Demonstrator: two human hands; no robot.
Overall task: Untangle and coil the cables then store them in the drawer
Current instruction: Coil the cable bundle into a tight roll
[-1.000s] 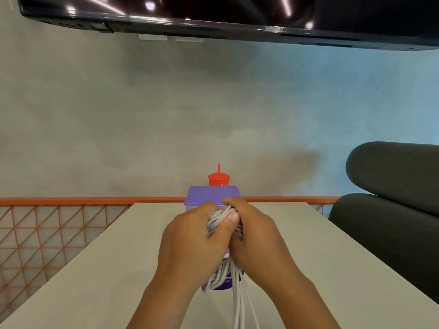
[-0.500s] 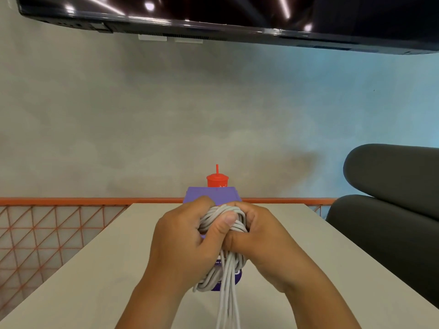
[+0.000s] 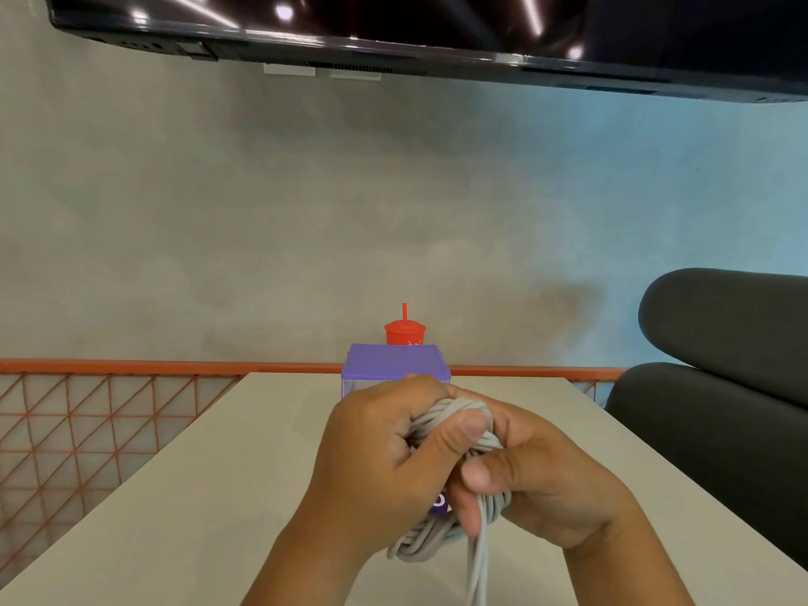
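A bundle of grey cable (image 3: 441, 426) is held up in front of me over the beige table (image 3: 175, 509). My left hand (image 3: 384, 470) grips the bundle from the left, its thumb pressing across the top loops. My right hand (image 3: 538, 483) grips it from the right, thumb on the strands at the middle. Loose loops (image 3: 419, 546) hang below the hands, and a few strands (image 3: 478, 566) run straight down out of view. Behind the hands stands a purple-lidded drawer box (image 3: 393, 363), mostly hidden by them.
A red cup with a straw (image 3: 404, 332) stands behind the box at the table's far edge. An orange rail with netting (image 3: 87, 422) runs along the left. A dark grey sofa (image 3: 721, 387) is on the right, a black screen (image 3: 437, 28) overhead.
Both hands have drawn the bundle a little lower and nearer to me. The right thumb has slid down onto the middle strands, and more loops hang below the hands.
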